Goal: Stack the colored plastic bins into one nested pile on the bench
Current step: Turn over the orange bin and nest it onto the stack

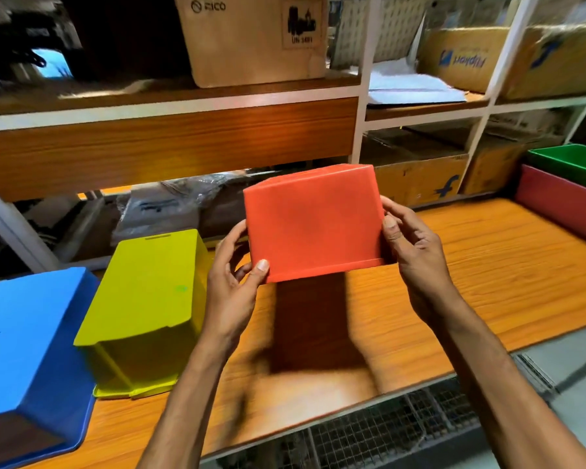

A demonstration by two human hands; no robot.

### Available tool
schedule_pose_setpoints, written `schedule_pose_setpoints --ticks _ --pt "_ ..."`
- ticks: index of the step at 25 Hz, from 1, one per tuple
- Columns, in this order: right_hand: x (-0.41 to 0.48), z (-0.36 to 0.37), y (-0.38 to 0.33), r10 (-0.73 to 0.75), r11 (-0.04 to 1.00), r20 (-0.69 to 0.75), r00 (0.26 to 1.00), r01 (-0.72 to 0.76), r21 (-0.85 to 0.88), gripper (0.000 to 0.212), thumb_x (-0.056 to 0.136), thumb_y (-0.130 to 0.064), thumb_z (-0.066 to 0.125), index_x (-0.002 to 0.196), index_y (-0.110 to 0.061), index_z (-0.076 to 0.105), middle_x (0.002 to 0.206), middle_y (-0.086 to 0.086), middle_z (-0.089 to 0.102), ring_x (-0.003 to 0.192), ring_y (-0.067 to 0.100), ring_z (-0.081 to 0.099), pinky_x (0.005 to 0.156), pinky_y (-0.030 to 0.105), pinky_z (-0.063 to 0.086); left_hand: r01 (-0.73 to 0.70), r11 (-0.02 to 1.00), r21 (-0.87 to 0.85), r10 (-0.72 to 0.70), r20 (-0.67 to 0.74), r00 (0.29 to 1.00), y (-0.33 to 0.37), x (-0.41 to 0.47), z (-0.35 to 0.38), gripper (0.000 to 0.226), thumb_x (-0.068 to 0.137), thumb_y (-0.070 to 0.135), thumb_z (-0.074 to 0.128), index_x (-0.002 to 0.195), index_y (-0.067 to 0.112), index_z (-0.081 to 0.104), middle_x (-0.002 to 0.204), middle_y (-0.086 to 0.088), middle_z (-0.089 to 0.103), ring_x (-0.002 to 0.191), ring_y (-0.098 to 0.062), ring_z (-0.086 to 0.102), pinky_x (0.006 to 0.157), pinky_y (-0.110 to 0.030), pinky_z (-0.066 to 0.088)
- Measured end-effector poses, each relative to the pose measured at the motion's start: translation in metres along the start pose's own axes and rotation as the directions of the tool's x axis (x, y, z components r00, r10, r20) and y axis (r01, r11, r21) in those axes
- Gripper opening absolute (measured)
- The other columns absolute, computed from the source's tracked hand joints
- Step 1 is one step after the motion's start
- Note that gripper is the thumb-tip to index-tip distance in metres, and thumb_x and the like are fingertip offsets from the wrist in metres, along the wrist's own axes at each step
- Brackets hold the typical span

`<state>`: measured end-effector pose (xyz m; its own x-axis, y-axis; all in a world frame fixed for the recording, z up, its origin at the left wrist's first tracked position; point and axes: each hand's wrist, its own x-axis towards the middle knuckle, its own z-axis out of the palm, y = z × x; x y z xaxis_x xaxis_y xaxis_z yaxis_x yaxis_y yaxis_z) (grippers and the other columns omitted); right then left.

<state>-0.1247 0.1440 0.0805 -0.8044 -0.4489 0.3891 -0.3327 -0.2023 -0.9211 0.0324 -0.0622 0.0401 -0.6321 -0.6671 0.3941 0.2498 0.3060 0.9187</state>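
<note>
Right now you are holding the orange bin [313, 225] above the tabletop [487, 265], its base facing you, your left hand [232, 282] and right hand [416, 252] each keeping a closed grip on opposite sides, between the yellow bin [146, 286] and the red bin [562, 204].

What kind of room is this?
Probably a stockroom or packing area: shelves hold shipping cartons, papers lie beside them, and plastic bins sit on a wooden bench.
</note>
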Motion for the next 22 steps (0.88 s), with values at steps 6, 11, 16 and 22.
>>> schedule_pose_setpoints --ticks 6,11,16,22 --pt "-0.003 -0.016 -0.007 0.0 0.998 0.178 0.984 0.012 -0.068 0.084 0.085 -0.022 0.079 0.158 -0.029 0.037 0.152 -0.013 0.051 0.135 0.006 0.054 0.105 0.036 0.053 0.016 0.996 -0.087 -0.017 -0.01 1.0 0.007 0.003 0.006 0.062 0.095 0.0 0.067 0.15 0.022 0.05 0.149 0.001 0.057 0.138 -0.011 0.053 0.113 -0.042 0.046" --pt "0.001 -0.019 -0.031 -0.12 0.956 0.231 0.966 0.175 -0.235 0.098 0.083 -0.02 0.082 0.162 -0.025 0.025 0.16 -0.017 0.038 0.141 -0.002 0.044 0.109 0.02 0.045 -0.092 0.983 -0.161 0.085 -0.053 0.995 0.035 0.018 0.012 0.053 0.101 0.011 0.061 0.152 0.013 0.046 0.147 0.005 0.057 0.137 -0.006 0.053 0.112 -0.028 0.045" --pt "0.012 -0.018 -0.035 -0.34 0.891 -0.083 0.937 0.292 -0.349 0.073 0.086 0.007 0.07 0.152 -0.014 0.048 0.148 -0.005 0.056 0.132 -0.003 0.054 0.105 0.019 0.049 -0.167 0.975 -0.145 0.172 0.022 0.985 0.063 0.028 0.017 0.059 0.094 0.036 0.061 0.149 0.023 0.044 0.146 0.014 0.055 0.137 -0.002 0.051 0.107 -0.022 0.046" --pt "0.029 -0.041 -0.023 -0.119 0.975 -0.429 0.895 0.025 -0.219 0.052 0.077 0.012 0.049 0.118 -0.01 0.072 0.096 -0.005 0.075 0.085 -0.003 0.07 0.078 0.018 0.056 -0.195 0.97 0.145 0.176 0.138 0.975 0.028 0.007 0.027 0.059 0.088 0.011 0.079 0.132 0.042 0.056 0.131 0.01 0.065 0.119 -0.002 0.063 0.087 -0.017 0.052"
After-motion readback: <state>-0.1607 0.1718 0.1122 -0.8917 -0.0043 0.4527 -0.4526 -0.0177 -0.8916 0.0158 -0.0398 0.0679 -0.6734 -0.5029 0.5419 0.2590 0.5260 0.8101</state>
